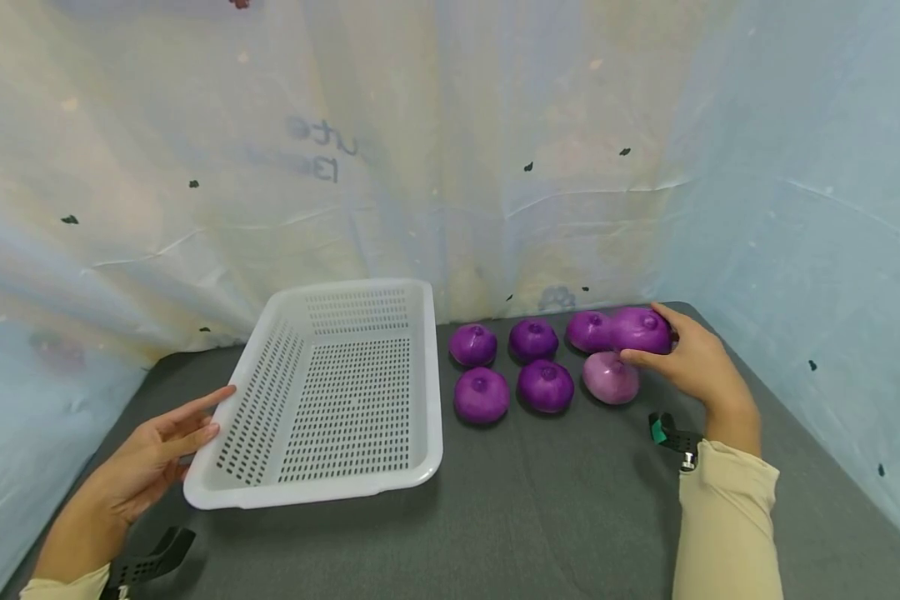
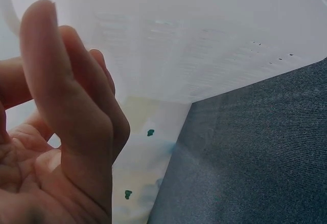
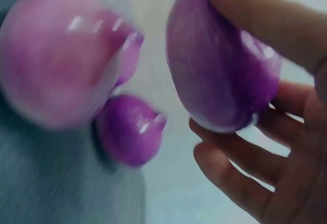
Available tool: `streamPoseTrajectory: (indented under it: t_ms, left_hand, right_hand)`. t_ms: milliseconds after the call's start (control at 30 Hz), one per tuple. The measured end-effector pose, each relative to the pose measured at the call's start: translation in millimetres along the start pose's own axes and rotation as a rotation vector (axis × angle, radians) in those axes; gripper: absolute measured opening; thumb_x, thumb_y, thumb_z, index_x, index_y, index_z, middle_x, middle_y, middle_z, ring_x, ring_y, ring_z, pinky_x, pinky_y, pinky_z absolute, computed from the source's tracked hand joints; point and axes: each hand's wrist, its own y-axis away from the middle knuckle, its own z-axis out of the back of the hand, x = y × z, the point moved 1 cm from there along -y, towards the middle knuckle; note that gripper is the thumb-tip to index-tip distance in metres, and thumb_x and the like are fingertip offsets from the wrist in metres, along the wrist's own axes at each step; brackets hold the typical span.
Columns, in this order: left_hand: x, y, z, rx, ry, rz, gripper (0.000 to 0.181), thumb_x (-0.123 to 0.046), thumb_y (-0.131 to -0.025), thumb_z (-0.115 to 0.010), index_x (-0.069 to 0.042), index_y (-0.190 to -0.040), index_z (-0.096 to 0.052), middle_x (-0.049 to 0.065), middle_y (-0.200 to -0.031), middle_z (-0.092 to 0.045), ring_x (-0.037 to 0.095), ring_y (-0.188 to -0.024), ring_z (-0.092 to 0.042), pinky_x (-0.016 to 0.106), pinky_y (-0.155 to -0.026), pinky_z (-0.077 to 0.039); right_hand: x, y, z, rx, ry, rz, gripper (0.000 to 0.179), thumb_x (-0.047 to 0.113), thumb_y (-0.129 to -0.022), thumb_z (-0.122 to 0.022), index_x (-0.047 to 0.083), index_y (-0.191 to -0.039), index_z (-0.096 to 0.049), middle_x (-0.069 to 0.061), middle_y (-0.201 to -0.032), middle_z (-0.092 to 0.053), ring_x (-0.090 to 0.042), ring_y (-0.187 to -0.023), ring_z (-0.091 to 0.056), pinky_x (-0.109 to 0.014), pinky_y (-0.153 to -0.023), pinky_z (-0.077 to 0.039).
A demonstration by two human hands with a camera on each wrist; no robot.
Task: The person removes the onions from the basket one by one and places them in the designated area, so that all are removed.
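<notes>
My right hand [image 1: 693, 362] grips a purple onion [image 1: 640, 330] between thumb and fingers at the right end of a group of onions. In the right wrist view the held onion [image 3: 219, 60] is raised, with the thumb over it and fingers beneath. Just below it in the head view sits a paler pink-purple onion [image 1: 610, 377], and a darker purple onion [image 1: 588, 332] is partly behind it. My left hand [image 1: 146, 458] is at the left side of a white perforated plastic basket [image 1: 437, 400], index and thumb tips touching its rim, fingers loosely bent.
Several more purple onions [image 1: 482, 395] stand in two rows between the basket and my right hand, on the dark grey table [image 1: 525, 508]. Pale plastic sheeting [image 1: 450, 167] hangs behind the table and along both sides. A black strap device [image 1: 150, 562] is on each wrist.
</notes>
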Motion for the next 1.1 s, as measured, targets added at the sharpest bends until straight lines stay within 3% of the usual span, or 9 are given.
streamPoseTrajectory:
  t_ms: [400, 600, 1100]
  left_hand:
    - [-0.6, 2.8, 0.7, -0.015, -0.001, 0.004, 0.057, -0.008, -0.107, -0.044, -0.034, -0.156, -0.031, -0.01, -0.119, -0.066, 0.011, -0.108, -0.069, 0.047, -0.078, -0.06]
    - [-0.6, 3.1, 0.8, -0.018, 0.009, 0.006, 0.058, -0.008, -0.107, -0.044, -0.034, -0.156, -0.031, -0.01, -0.12, -0.065, 0.011, -0.109, -0.069, 0.046, -0.078, -0.06]
    - [-0.1, 0.5, -1.5, -0.01, -0.004, -0.003, 0.058, -0.008, -0.107, -0.044, -0.032, -0.157, -0.03, -0.011, -0.121, -0.065, 0.011, -0.109, -0.068, 0.045, -0.08, -0.06]
  right_hand:
    - [-51, -3.0, -12, 0.022, 0.006, -0.187, 0.104, 0.052, -0.089, -0.07, -0.006, -0.156, -0.015, -0.043, -0.149, -0.028, -0.06, -0.131, -0.034, -0.072, -0.102, -0.033]
    - [-65, -6.1, -21, 0.072, 0.019, -0.18, 0.104, 0.049, -0.088, -0.072, -0.008, -0.155, -0.018, -0.044, -0.147, -0.029, -0.061, -0.131, -0.033, -0.071, -0.104, -0.032]
    - [-73, -3.4, -23, 0.083, 0.007, -0.177, 0.101, 0.05, -0.09, -0.068, -0.013, -0.152, -0.018, -0.045, -0.144, -0.031, -0.06, -0.129, -0.036, -0.069, -0.105, -0.032]
